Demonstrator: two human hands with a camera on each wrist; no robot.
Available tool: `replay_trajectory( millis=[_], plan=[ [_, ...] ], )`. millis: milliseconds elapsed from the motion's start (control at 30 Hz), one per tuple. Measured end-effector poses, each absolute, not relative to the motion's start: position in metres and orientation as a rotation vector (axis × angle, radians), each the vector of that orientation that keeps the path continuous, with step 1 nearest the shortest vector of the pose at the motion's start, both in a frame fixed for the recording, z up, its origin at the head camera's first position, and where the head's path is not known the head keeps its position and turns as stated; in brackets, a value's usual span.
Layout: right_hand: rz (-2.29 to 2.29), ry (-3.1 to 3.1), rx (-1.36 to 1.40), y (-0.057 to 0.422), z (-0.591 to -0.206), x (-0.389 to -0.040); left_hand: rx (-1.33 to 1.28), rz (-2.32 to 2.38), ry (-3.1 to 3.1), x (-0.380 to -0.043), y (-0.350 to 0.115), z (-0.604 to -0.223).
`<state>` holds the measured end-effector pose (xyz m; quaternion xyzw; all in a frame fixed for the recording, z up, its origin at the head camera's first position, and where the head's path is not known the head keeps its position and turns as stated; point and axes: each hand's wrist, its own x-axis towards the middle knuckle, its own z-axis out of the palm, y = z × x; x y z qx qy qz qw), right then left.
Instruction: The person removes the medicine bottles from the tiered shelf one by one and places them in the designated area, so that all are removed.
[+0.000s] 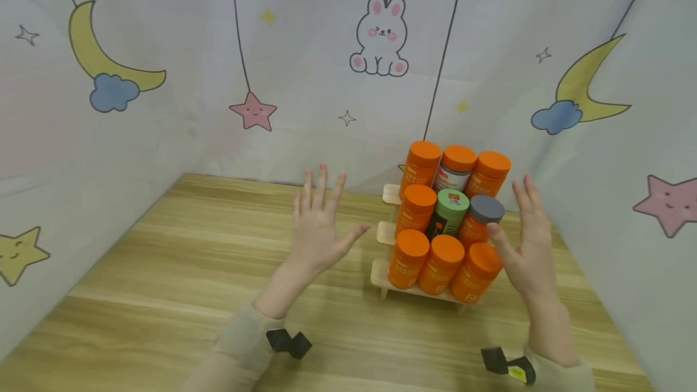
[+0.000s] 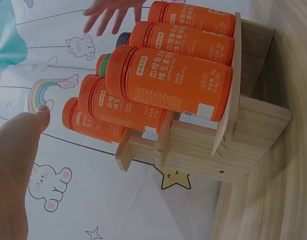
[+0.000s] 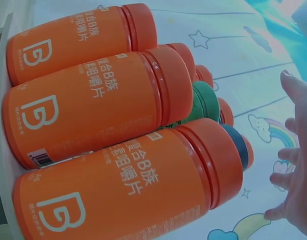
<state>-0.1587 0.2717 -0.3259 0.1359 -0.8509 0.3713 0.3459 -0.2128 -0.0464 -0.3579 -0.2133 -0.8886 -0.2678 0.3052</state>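
A small wooden tiered rack (image 1: 380, 274) bears several supplement bottles in three rows. Most are orange with orange lids, such as the front left bottle (image 1: 408, 262). In the middle row stand a dark bottle with a green lid (image 1: 452, 201) and an orange bottle with a grey lid (image 1: 486, 209). A white-labelled bottle (image 1: 451, 179) is in the back row. My left hand (image 1: 317, 231) is raised left of the rack, fingers spread, holding nothing. To the right of the bottles, my right hand (image 1: 532, 253) is also raised with extended fingers and holds nothing.
The rack stands on a wood-grain table (image 1: 179, 271), toward its right side. A white curtain (image 1: 327, 65) printed with stars, moons and a rabbit encloses the back and sides. Dark wrist mounts (image 1: 288, 342) sit at both sleeves.
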Motion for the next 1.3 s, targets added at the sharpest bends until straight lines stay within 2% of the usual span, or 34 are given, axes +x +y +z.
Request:
replay_trajectory(
  millis=[367,600,967,1300],
  plan=[
    [1.146,-2.197,0.339,0.286,-0.329,-0.162,-0.723,-0.939,-2.25,-0.216,-0.036,-0.361],
    [1.279,-2.175,0.338,0.296,-0.336,-0.169,-0.815,-1.305,-2.172,-0.23,-0.031,-0.366],
    [1.716,-1.949,0.551,0.315,-0.358,-0.181,-0.825,-1.703,-2.162,-0.251,-0.017,-0.356],
    [1.71,-2.117,0.453,0.326,-0.374,-0.189,-0.797,-1.975,-2.115,-0.273,-0.004,-0.346]
  ],
)
